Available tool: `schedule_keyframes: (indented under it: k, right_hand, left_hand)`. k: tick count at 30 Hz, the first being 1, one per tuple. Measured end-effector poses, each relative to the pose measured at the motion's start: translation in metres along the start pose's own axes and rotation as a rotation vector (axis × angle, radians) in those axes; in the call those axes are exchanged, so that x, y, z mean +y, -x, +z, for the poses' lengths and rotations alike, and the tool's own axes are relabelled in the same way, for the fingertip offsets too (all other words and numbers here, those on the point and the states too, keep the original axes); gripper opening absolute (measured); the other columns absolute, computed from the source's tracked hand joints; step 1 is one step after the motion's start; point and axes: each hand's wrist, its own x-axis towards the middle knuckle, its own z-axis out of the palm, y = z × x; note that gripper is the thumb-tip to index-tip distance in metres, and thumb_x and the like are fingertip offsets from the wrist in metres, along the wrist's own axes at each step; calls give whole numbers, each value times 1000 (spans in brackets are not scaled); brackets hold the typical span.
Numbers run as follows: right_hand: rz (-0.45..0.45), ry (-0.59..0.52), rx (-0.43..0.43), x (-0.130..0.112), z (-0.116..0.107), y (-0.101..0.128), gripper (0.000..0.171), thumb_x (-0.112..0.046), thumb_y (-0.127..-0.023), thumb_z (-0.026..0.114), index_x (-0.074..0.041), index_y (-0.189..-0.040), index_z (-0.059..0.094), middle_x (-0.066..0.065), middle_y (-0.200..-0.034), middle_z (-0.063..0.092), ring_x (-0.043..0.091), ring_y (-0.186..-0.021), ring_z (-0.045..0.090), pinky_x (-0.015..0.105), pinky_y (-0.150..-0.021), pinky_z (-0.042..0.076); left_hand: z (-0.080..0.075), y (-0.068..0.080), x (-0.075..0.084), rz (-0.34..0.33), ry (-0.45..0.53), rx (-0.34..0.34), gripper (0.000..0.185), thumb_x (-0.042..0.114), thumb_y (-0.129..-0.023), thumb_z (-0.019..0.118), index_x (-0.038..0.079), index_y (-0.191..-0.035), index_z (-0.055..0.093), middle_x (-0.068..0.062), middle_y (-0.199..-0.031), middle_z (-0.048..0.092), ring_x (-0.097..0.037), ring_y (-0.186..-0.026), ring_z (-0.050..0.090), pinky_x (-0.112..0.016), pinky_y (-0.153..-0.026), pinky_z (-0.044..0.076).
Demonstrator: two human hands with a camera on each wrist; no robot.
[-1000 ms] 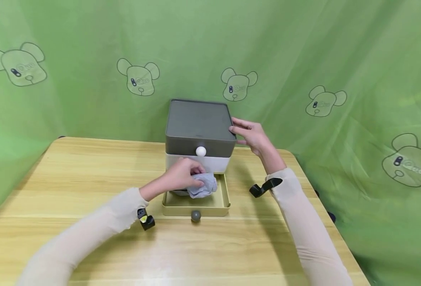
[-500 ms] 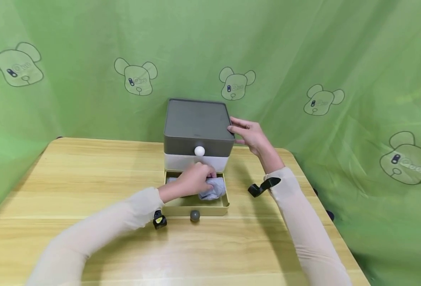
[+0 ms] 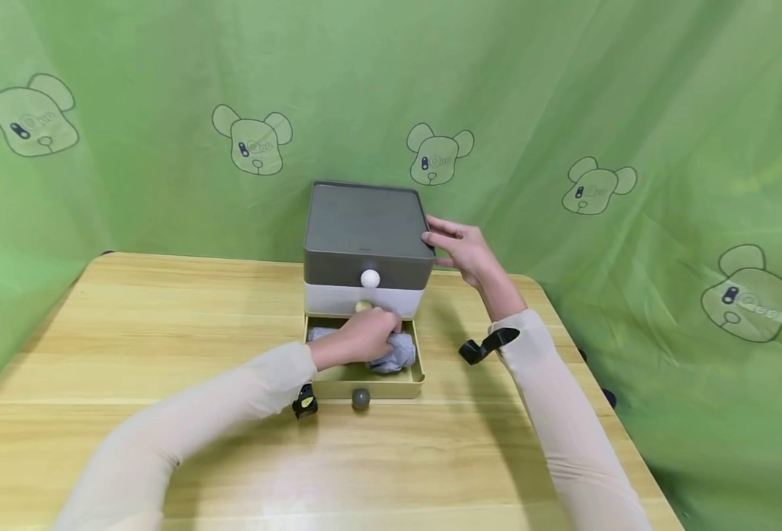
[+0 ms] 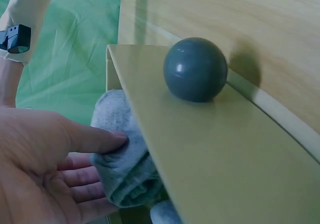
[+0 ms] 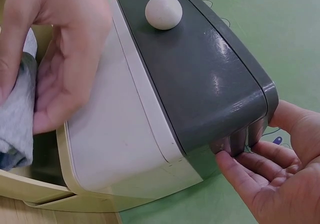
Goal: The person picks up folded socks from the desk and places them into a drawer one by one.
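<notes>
A small drawer unit (image 3: 367, 221) stands with its bottom yellow drawer (image 3: 338, 389) pulled out; a dark grey ball knob (image 3: 361, 399) sits on that drawer's front. Inside the drawer my left hand (image 3: 364, 335) pinches a rolled grey knit cloth (image 4: 122, 149), thumb on top and fingers under it. The roll lies at the drawer's right side. Another grey cloth (image 3: 323, 333) lies at the left of the drawer, partly behind my left hand. My right hand (image 3: 462, 249) rests on the right side of the unit's dark grey top section, fingertips against its wall.
The unit's middle section is white (image 5: 115, 134), and a white knob (image 3: 369, 279) sits on the dark grey drawer above. Both stand on a wooden table (image 3: 218, 457). A green curtain with mouse-face prints (image 3: 256, 146) hangs behind and at the sides.
My left hand has moved right with the rolled cloth, from over the drawer's middle down into its right side, uncovering the other cloth at the left. The right hand has stayed in place.
</notes>
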Motion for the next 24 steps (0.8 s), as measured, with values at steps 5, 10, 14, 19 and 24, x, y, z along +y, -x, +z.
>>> schedule_keyframes:
  k: [5, 10, 14, 19, 24]
  right_hand:
    - [-7, 5, -1, 0, -1, 0, 58, -15, -97, 70, -19, -151, 49, 7, -159, 45, 28, -138, 54, 45, -110, 52]
    - [-7, 5, -5, 2, -1, -1, 57, -16, -97, 70, -19, -150, 50, 6, -160, 44, 27, -139, 53, 45, -112, 50]
    - [-4, 2, 2, 4, -1, 0, 57, -15, -97, 70, -19, -150, 50, 7, -160, 44, 28, -138, 54, 46, -112, 50]
    - [-9, 5, 1, 4, -2, 2, 58, -15, -97, 70, -19, -151, 49, 8, -160, 44, 28, -138, 53, 47, -113, 49]
    - [-15, 9, -3, 3, -2, 2, 57, -16, -97, 70, -19, -151, 50, 7, -161, 43, 27, -139, 52, 45, -112, 50]
  left_hand:
    - [1, -5, 3, -19, -27, -34, 33, -6, -81, 70, 15, -70, 47, 3, -66, 43, -15, -62, 42, -25, -53, 32]
    - [6, -4, 3, -15, -47, -40, 25, -8, -80, 64, 12, -74, 52, 0, -68, 49, -17, -63, 44, -29, -54, 38]
    - [12, -2, 1, -17, -67, -38, 14, -1, -86, 69, 9, -94, 64, -6, -87, 68, -21, -77, 64, -38, -65, 56]
    - [19, 0, -3, -16, -68, -22, 20, 9, -92, 72, 10, -110, 65, -8, -106, 73, -26, -98, 72, -44, -78, 61]
    - [22, 1, -6, 3, -5, -3, 21, 7, -94, 70, 9, -114, 64, -7, -115, 70, -25, -108, 69, -44, -85, 60]
